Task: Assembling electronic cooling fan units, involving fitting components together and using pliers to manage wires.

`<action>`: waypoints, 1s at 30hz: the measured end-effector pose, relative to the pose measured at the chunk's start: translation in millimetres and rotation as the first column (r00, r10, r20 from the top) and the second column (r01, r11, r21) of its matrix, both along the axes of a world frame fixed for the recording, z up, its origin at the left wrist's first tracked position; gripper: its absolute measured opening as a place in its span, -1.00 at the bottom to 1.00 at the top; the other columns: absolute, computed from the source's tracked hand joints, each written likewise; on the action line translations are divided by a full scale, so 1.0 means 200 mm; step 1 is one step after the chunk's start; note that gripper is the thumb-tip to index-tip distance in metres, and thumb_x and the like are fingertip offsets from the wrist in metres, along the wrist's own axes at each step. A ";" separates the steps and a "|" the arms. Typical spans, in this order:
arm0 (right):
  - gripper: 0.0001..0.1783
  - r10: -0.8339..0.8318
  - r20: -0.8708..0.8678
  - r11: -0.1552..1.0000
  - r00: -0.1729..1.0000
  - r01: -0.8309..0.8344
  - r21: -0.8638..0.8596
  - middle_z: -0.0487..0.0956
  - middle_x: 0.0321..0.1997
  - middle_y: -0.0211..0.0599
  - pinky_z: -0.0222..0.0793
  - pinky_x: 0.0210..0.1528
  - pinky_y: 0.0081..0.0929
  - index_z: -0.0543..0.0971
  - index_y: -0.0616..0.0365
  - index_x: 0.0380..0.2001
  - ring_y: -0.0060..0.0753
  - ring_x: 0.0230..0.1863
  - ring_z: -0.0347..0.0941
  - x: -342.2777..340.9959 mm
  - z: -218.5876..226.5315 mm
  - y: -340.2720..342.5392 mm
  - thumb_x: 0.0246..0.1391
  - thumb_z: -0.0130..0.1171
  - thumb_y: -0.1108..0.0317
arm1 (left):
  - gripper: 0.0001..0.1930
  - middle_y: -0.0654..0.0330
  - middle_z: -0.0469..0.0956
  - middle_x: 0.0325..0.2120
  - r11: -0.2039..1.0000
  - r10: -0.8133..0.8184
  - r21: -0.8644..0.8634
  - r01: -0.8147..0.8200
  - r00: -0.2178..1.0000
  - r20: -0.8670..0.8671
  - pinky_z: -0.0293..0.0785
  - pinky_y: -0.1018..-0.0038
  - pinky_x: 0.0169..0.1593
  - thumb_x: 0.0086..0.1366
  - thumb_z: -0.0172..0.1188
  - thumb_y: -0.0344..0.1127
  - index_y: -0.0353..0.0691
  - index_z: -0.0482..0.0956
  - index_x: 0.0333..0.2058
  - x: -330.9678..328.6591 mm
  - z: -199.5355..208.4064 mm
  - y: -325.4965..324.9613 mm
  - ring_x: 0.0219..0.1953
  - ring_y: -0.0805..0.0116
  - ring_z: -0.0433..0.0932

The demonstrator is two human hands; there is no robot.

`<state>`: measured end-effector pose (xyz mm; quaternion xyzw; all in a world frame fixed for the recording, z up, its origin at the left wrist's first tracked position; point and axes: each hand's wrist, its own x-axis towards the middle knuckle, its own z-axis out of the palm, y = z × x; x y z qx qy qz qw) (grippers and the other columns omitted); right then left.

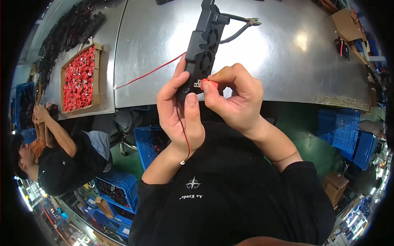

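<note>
Held upright above the table's near edge is a long black plastic housing (200, 47) with two round fan openings in its face. My left hand (180, 108) is closed round its lower end, the thumb across the front. A small red plastic part (209, 84) with metal terminals is pinched between thumb and forefinger of my right hand (238, 92), against the housing's lower side. From the housing a red wire (152, 73) runs left over the table. A thin red-and-black wire (185, 135) hangs over my left palm and wrist, ending in a small white connector (183, 162).
Pliers (246, 25) with dark handles lie behind the housing on the metal table (287, 78). A cardboard tray (97, 76) of red parts stands at left. A co-worker (61, 164) sits at far left. Blue crates (340, 129) stand below the table's right side.
</note>
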<state>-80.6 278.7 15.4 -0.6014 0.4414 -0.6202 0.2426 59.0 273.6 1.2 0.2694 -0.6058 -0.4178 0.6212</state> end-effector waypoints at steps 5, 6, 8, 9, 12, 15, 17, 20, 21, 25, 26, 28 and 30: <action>-0.81 0.034 0.068 0.999 0.997 -0.034 -0.010 0.68 -0.42 -0.28 0.44 -0.41 -0.63 0.56 0.29 -0.33 -0.64 -0.47 0.52 0.01 -0.02 0.00 0.12 0.43 0.61 | -0.54 -0.40 0.25 0.41 1.000 0.022 -0.023 -0.022 1.000 0.016 0.35 0.21 0.42 0.54 -0.03 -0.46 -0.44 0.19 0.34 0.00 0.01 -0.01 0.37 0.02 0.43; -0.82 0.045 0.035 0.999 0.998 -0.045 -0.008 0.68 -0.41 -0.29 0.45 -0.40 -0.64 0.56 0.29 -0.32 -0.65 -0.46 0.53 0.01 -0.03 0.00 0.13 0.42 0.60 | -0.53 -0.42 0.23 0.41 0.998 0.029 -0.048 -0.028 0.999 0.019 0.41 0.26 0.38 0.55 -0.03 -0.49 -0.44 0.14 0.35 0.00 0.00 -0.01 0.34 0.07 0.47; -0.82 0.057 0.094 0.997 0.994 -0.062 0.055 0.68 -0.40 -0.29 0.46 -0.39 -0.65 0.56 0.29 -0.31 -0.66 -0.45 0.53 0.01 -0.02 0.00 0.15 0.42 0.60 | -0.52 -0.42 0.23 0.41 0.998 0.024 -0.068 -0.020 0.998 0.055 0.41 0.26 0.38 0.54 -0.03 -0.51 -0.44 0.14 0.35 -0.01 0.02 -0.02 0.35 0.07 0.46; -0.83 0.067 0.149 0.990 0.987 -0.085 0.115 0.67 -0.39 -0.30 0.47 -0.38 -0.65 0.56 0.29 -0.30 -0.66 -0.44 0.54 0.01 -0.02 0.00 0.16 0.42 0.59 | -0.51 -0.42 0.23 0.41 0.996 0.022 -0.088 -0.014 0.996 0.085 0.41 0.27 0.38 0.53 -0.02 -0.53 -0.44 0.13 0.36 -0.01 0.02 -0.02 0.37 0.06 0.44; -0.84 0.072 0.225 0.988 0.972 -0.100 0.114 0.66 -0.37 -0.30 0.51 -0.32 -0.66 0.56 0.30 -0.28 -0.66 -0.38 0.57 0.03 -0.03 0.01 0.19 0.40 0.59 | -0.47 -0.42 0.24 0.41 0.992 0.023 -0.123 -0.004 0.988 0.154 0.40 0.26 0.39 0.50 -0.01 -0.56 -0.43 0.12 0.37 -0.01 0.01 -0.02 0.38 0.05 0.43; -0.87 0.072 0.399 0.990 0.914 -0.114 0.083 0.64 -0.38 -0.32 0.45 -0.34 -0.67 0.56 0.29 -0.28 -0.67 -0.39 0.52 0.09 -0.05 0.02 0.23 0.36 0.59 | -0.41 -0.43 0.25 0.40 0.994 0.041 -0.102 -0.027 0.990 0.138 0.41 0.26 0.38 0.42 0.06 -0.61 -0.43 0.12 0.38 -0.02 0.01 -0.02 0.37 -0.01 0.45; -0.89 0.072 0.346 0.995 0.935 -0.091 0.039 0.63 -0.39 -0.34 0.39 -0.36 -0.67 0.56 0.29 -0.28 -0.69 -0.41 0.48 0.10 -0.08 0.02 0.27 0.33 0.58 | -0.39 -0.42 0.31 0.37 0.983 0.079 -0.177 -0.048 0.982 0.173 0.43 0.28 0.34 0.37 0.11 -0.62 -0.42 0.18 0.36 -0.01 -0.02 -0.03 0.35 -0.02 0.47; -0.90 0.105 0.341 0.991 0.934 -0.129 0.046 0.61 -0.40 -0.36 0.29 -0.41 -0.67 0.55 0.27 -0.28 -0.71 -0.45 0.39 0.08 -0.09 0.03 0.33 0.28 0.56 | -0.38 -0.37 0.43 0.31 0.954 0.136 -0.293 -0.062 0.962 0.238 0.48 0.32 0.26 0.27 0.21 -0.64 -0.39 0.31 0.31 0.01 -0.04 -0.06 0.33 -0.05 0.50; -0.90 0.140 0.393 0.977 0.909 -0.191 0.093 0.60 -0.41 -0.36 0.25 -0.44 -0.66 0.54 0.27 -0.28 -0.71 -0.47 0.35 0.06 -0.10 0.04 0.35 0.26 0.54 | -0.39 -0.33 0.49 0.28 0.940 0.157 -0.336 -0.059 0.950 0.270 0.50 0.34 0.22 0.23 0.26 -0.64 -0.36 0.38 0.28 0.01 -0.04 -0.07 0.34 -0.05 0.50; -0.88 0.078 0.401 0.971 0.913 -0.161 0.177 0.67 -0.40 -0.36 0.40 -0.39 -0.64 0.63 0.26 -0.31 -0.70 -0.43 0.52 0.03 -0.07 0.03 0.33 0.33 0.47 | -0.32 -0.37 0.45 0.30 0.905 0.192 -0.424 0.030 0.861 0.472 0.51 0.26 0.26 0.30 0.35 -0.57 -0.29 0.27 0.35 0.04 0.01 -0.12 0.23 0.00 0.56; -0.87 0.074 0.369 0.974 0.927 -0.147 0.173 0.68 -0.39 -0.34 0.42 -0.39 -0.61 0.65 0.28 -0.33 -0.68 -0.44 0.53 0.02 -0.08 0.02 0.34 0.31 0.46 | -0.34 -0.28 0.55 0.23 0.888 0.239 -0.460 0.005 0.849 0.471 0.54 0.33 0.16 0.24 0.44 -0.51 -0.27 0.37 0.28 0.04 -0.01 -0.15 0.12 0.09 0.60; -0.85 0.100 0.288 0.969 0.952 -0.160 0.190 0.66 -0.39 -0.32 0.41 -0.38 -0.61 0.65 0.30 -0.31 -0.67 -0.44 0.50 0.00 -0.08 0.00 0.38 0.26 0.45 | -0.38 -0.20 0.62 0.17 0.881 0.242 -0.474 -0.009 0.868 0.434 0.54 0.36 0.09 0.18 0.45 -0.50 -0.26 0.44 0.20 0.04 -0.04 -0.19 0.00 0.12 0.65; -0.82 0.183 0.060 0.957 0.981 -0.192 0.217 0.64 -0.39 -0.24 0.43 -0.35 -0.53 0.69 0.31 -0.27 -0.51 -0.45 0.52 -0.08 -0.07 -0.01 0.34 0.28 0.38 | -0.47 -0.05 0.71 0.09 0.874 0.245 -0.486 -0.012 0.874 0.418 0.56 0.38 -0.01 0.10 0.47 -0.48 -0.23 0.52 0.07 0.05 -0.04 -0.21 -0.15 0.18 0.71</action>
